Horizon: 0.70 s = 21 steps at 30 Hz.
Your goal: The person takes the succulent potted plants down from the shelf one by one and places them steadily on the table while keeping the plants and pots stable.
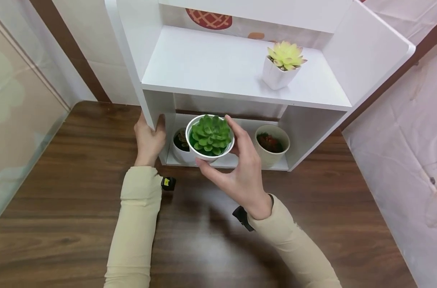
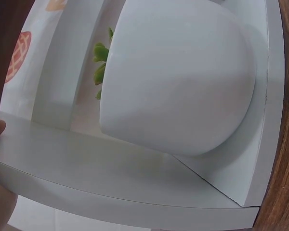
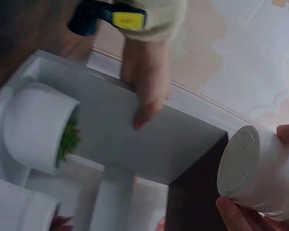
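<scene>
My right hand (image 1: 246, 172) holds a white pot with a green succulent (image 1: 210, 135) between thumb and fingers, in front of the lower compartment. In the right wrist view the underside of this white pot (image 3: 238, 161) shows. At the left, my left hand (image 1: 149, 141) grips the side panel of a white shelf unit (image 1: 204, 60), thumb on the inner face, fingers on the outer side. Near that hand, inside the lower compartment, stands another white pot (image 2: 178, 77), with a plant partly hidden behind the held pot in the head view.
On the upper shelf stands a square white pot with a yellow-green succulent (image 1: 283, 66). A cream pot with a reddish plant (image 1: 271, 146) is at the lower right. The unit stands on a dark wooden table (image 1: 78, 192); patterned cloth (image 1: 402, 140) hangs around it.
</scene>
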Motion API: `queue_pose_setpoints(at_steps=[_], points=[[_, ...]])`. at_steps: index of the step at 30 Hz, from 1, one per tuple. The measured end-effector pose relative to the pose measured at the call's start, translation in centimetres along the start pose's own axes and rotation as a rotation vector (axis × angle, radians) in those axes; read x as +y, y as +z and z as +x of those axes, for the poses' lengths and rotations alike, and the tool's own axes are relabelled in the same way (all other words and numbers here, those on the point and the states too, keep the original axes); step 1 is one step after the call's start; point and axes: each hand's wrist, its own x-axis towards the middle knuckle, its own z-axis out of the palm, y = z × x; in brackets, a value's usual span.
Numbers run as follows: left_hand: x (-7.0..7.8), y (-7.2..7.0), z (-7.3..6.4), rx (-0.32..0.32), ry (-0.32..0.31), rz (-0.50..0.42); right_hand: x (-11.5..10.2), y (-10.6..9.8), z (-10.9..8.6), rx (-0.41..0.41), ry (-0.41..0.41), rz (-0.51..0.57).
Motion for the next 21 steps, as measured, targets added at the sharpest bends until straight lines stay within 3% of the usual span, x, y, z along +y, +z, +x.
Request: queue_pose_setpoints(at_steps=[10,21], points=[[0.0,-0.1,0.1,0.0,-0.006,-0.015,1.8,1.0,-2.8,-0.084,0.048,-0.067],[0.0,0.0,0.1,0.003,-0.002,-0.02,2.8,1.9,-4.6,-0.162,0.112,-0.07]])
